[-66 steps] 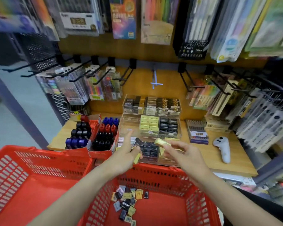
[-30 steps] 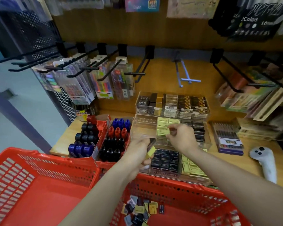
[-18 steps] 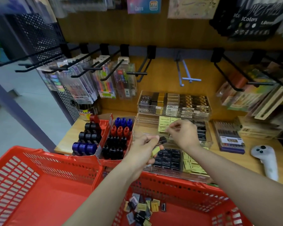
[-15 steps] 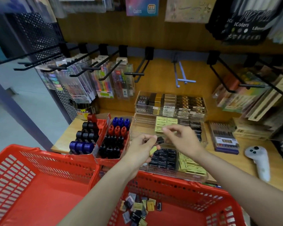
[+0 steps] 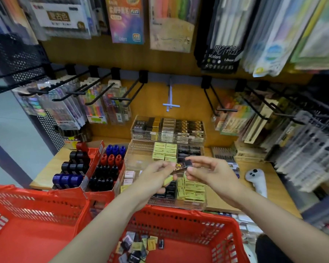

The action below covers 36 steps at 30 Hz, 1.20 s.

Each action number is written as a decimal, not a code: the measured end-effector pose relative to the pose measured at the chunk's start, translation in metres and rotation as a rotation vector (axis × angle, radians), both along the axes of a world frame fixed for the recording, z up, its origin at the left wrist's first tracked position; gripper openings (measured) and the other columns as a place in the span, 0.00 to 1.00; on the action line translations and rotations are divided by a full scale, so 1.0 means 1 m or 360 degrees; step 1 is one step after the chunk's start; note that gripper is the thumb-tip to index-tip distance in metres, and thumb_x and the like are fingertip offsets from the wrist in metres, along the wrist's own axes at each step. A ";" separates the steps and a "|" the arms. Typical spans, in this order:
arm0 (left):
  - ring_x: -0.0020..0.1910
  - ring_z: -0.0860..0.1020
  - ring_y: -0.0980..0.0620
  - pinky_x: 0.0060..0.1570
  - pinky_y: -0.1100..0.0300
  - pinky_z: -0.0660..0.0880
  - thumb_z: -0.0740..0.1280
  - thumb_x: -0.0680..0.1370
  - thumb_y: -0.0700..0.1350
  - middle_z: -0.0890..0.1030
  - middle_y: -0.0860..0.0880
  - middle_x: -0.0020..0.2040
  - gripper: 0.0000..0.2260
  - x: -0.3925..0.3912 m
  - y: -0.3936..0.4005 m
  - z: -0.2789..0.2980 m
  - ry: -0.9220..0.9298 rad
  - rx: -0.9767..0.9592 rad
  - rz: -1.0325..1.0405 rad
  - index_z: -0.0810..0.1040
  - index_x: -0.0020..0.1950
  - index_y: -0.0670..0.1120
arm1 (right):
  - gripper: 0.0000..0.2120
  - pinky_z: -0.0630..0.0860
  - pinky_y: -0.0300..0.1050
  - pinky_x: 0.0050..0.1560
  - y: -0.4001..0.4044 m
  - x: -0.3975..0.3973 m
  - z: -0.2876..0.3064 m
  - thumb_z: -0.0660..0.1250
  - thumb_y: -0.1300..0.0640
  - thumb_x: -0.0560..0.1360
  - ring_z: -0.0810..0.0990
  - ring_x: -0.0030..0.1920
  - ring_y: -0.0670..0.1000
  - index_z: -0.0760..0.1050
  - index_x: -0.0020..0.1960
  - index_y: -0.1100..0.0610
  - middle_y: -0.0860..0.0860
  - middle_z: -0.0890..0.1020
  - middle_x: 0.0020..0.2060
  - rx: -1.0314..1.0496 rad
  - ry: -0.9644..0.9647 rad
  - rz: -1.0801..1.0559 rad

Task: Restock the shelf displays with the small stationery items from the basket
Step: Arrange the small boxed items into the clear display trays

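— What's ahead of you?
— A wooden shelf [image 5: 273, 188] with clear trays [image 5: 141, 158], red basket [image 5: 179, 221] below.
— And the hands?
— My left hand [image 5: 152, 177] and right hand [image 5: 209, 173] both pinch one small black box [image 5: 184, 165], lying left-right above the trays; the left also grips a yellow box [image 5: 168, 180].

Wooden shelf [image 5: 273, 192], clear tiered trays [image 5: 166, 141] of small boxed items at centre, red marker cartons [image 5: 95, 149] left, white controller [image 5: 256, 180] right, pen box [image 5: 224, 154] beside the trays

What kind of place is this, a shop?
Most likely a stationery shop. Packs of pens hang on hooks along the wall, clear trays on the shelf hold rows of small boxes, and a red shopping basket sits in front.
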<state>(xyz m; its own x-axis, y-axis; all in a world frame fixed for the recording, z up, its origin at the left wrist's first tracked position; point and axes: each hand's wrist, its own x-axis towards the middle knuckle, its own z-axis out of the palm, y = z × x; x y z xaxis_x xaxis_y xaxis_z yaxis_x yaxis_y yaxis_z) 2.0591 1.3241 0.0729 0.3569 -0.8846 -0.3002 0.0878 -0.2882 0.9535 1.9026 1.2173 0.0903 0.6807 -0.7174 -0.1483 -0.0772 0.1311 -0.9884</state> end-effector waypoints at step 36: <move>0.41 0.71 0.52 0.38 0.61 0.73 0.64 0.79 0.32 0.76 0.42 0.53 0.14 0.009 -0.054 -0.008 0.0864 -0.0036 0.0303 0.78 0.62 0.43 | 0.14 0.76 0.43 0.49 -0.132 0.045 -0.028 0.72 0.54 0.75 0.78 0.40 0.46 0.80 0.61 0.52 0.46 0.78 0.36 -0.1020 0.0824 -0.0808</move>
